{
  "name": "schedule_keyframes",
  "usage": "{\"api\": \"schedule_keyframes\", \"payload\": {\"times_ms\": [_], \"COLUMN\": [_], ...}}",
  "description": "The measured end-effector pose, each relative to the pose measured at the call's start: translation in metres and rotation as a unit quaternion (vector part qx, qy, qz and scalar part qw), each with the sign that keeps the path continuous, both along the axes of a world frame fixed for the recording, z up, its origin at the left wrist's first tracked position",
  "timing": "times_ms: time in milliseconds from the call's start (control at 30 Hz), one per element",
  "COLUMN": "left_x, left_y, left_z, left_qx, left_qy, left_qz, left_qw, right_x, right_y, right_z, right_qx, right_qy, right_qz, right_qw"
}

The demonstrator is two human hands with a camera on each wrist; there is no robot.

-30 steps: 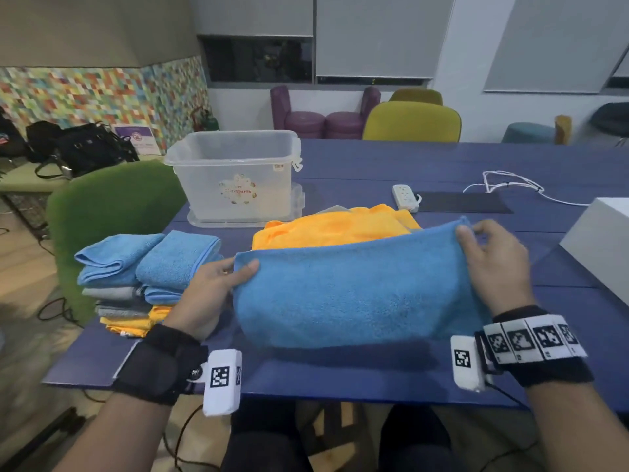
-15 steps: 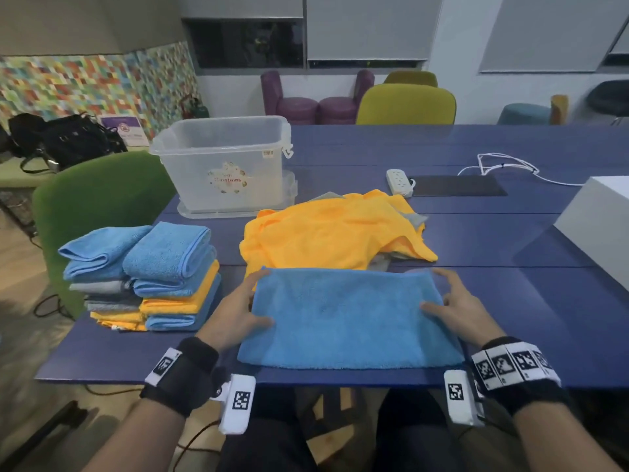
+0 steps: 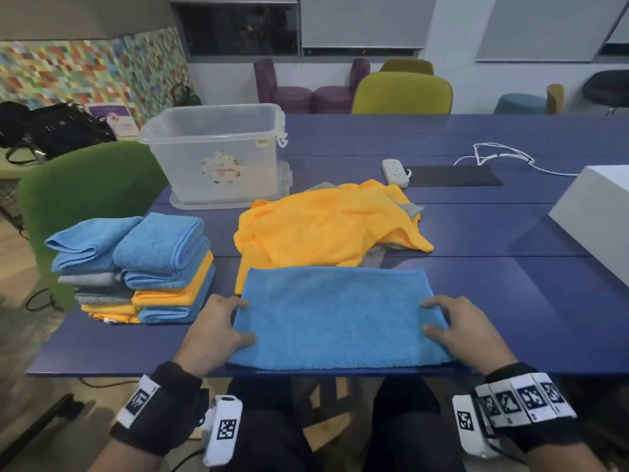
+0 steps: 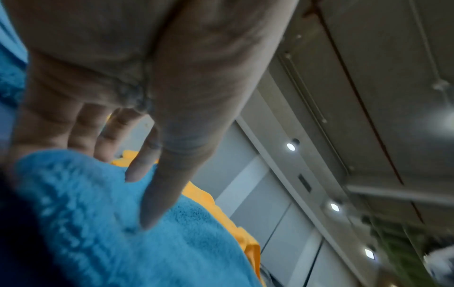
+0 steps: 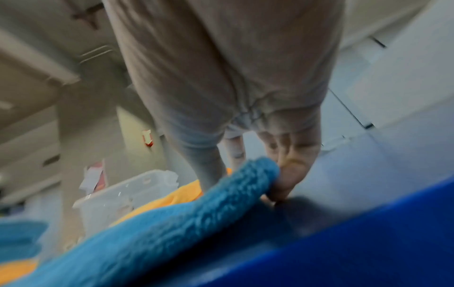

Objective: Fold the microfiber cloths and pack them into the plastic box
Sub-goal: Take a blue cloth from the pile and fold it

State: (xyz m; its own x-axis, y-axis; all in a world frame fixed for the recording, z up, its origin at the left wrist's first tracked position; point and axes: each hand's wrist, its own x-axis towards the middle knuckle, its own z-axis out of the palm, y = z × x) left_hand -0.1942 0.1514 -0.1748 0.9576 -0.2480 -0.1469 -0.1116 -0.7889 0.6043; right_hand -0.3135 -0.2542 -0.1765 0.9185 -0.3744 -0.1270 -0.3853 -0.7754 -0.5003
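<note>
A blue microfiber cloth (image 3: 340, 318) lies folded flat at the near edge of the blue table (image 3: 510, 301). My left hand (image 3: 243, 321) holds its left edge, thumb and index on top, the other fingers behind the raised edge in the left wrist view (image 4: 123, 242). My right hand (image 3: 432, 321) pinches the right edge, which the right wrist view shows lifted (image 5: 172, 223) over the fingers (image 5: 287, 174). Behind lies a loose heap of orange and grey cloths (image 3: 323, 226). A stack of folded cloths (image 3: 146, 267) sits at the left. The clear plastic box (image 3: 211, 110) stands behind it, nothing visible inside.
A green chair (image 3: 85, 192) stands off the table's left side. A white box (image 3: 595, 212) occupies the right edge. A power strip (image 3: 394, 170), black mat (image 3: 452, 175) and white cable (image 3: 500, 155) lie farther back. Black bags (image 3: 51, 131) sit on a side table.
The blue cloth, held up in the air a second ago, now lies flat on the table. Both hands have slid back along its side edges toward me.
</note>
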Motion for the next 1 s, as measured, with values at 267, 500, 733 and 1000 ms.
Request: {"api": "schedule_keyframes", "payload": {"times_ms": [267, 500, 733, 1000], "left_x": [-0.042, -0.044, -0.045, -0.020], "left_y": [-0.020, 0.001, 0.026, 0.011], "left_z": [-0.014, -0.031, -0.026, -0.003], "left_qx": [0.153, 0.153, 0.033, -0.241], "left_qy": [-0.106, -0.185, -0.202, -0.067], "left_qz": [-0.226, -0.249, -0.202, -0.037], "left_qw": [0.956, 0.938, 0.958, 0.967], "right_x": [-0.021, -0.047, -0.056, -0.023], "right_y": [0.052, 0.042, 0.015, 0.003], "right_z": [-0.010, -0.033, -0.025, 0.004], "right_qx": [-0.183, -0.195, -0.096, 0.071], "right_qy": [0.014, -0.026, -0.152, -0.174], "right_qz": [0.214, 0.232, 0.203, 0.005], "right_qw": [0.959, 0.953, 0.963, 0.982]}}
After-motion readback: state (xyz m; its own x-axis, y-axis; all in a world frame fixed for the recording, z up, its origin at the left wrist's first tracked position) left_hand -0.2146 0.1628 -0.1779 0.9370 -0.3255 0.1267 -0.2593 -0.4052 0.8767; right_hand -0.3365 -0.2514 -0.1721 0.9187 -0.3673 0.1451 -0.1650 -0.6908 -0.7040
